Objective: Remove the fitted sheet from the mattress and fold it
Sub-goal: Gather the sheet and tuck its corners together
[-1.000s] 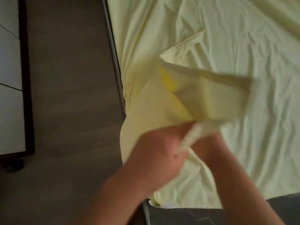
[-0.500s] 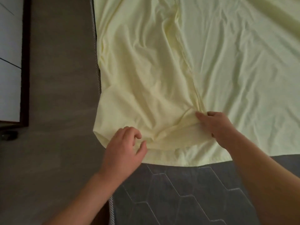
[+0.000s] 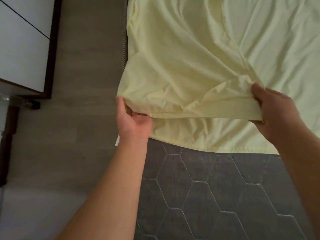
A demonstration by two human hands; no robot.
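A pale yellow fitted sheet [image 3: 199, 58] lies loose over the far part of the grey quilted mattress [image 3: 216, 196], whose near part is bare. One layer of the sheet is folded over another, and its near folded edge is lifted slightly. My left hand [image 3: 133, 123] grips the left end of that folded edge, at the mattress's left side. My right hand [image 3: 275, 115] grips the right end of the same edge, thumb on top and fingers underneath. The sheet's lower layer runs on under both hands.
Grey-brown wooden floor [image 3: 83, 84] runs along the left of the mattress. A white cabinet with a dark frame [image 3: 26, 40] stands at the far left. A small white tag [image 3: 117, 141] shows beside my left wrist.
The raised sheet corner was laid down flat on the bed. Both hands then spread apart and took hold of the two ends of the near folded edge.
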